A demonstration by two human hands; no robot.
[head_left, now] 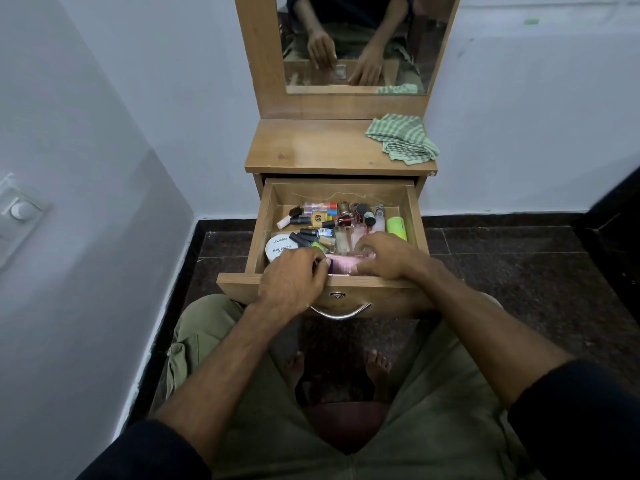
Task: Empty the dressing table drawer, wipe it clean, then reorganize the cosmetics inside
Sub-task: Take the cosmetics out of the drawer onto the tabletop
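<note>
The wooden drawer [266, 216] of the dressing table is pulled out and full of cosmetics: several nail polish bottles [311, 235], a white round nail polish remover tub [281, 247], a lime green tube [397, 227]. A pink object [343, 265] lies at the drawer's front edge. My left hand [294, 280] pinches its left end and my right hand [384, 256] covers its right end. What lies under my hands is hidden.
A green striped cloth [403, 138] lies on the right of the table top [311, 148]. A mirror [353, 43] stands behind it. White walls close in left and behind. My knees sit under the drawer handle [341, 313] on a dark tiled floor [519, 271].
</note>
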